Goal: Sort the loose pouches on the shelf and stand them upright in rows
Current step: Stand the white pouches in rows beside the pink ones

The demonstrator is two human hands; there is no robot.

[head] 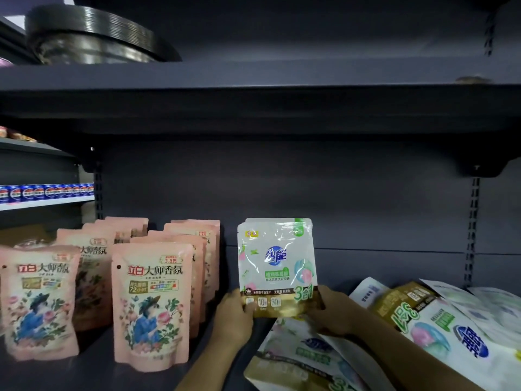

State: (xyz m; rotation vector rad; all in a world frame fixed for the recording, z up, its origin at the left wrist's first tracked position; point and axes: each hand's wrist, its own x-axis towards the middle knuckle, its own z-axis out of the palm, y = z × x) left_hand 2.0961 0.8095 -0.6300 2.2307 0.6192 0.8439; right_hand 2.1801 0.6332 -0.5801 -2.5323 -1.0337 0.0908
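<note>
Both hands, left hand [235, 314] and right hand [328, 313], grip an upright white-and-gold laundry pouch [277, 266] beside pink floral pouches [152, 303] on the dark shelf [93, 371]; released carelessly, it could topple.

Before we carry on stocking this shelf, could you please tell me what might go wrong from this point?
1. The white pouches are held upright only at their bottom corners by the left hand and right hand; they may flop over once the grip lets go.
2. Loose pouches lie piled right beside and below them, so the new row may stand on an uneven footing.
3. The front pink pouch stands close; a sideways nudge could tip it.
</note>
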